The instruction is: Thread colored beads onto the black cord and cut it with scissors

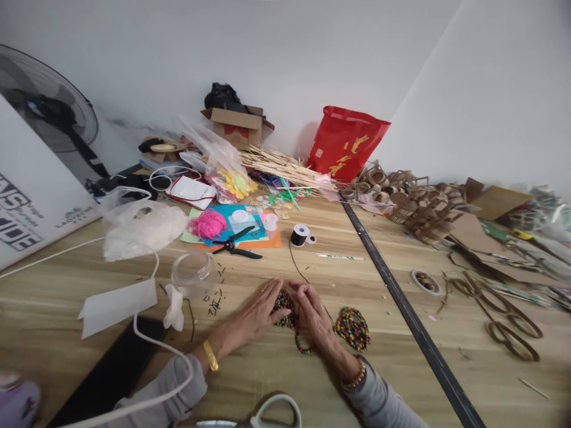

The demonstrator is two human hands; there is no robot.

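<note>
My left hand and my right hand rest on the wooden table, both closed on a flat piece of dark multicoloured beadwork between them. A short string of coloured beads hangs out below it. A black cord runs from the work up to a black thread spool. To the right of my right hand lies a round beaded mat.
A clear plastic jar, small dark bead tubes, black pliers and pink yarn lie to the left and behind. Cardboard pieces crowd the right side, a red bag stands at the back, a fan at left.
</note>
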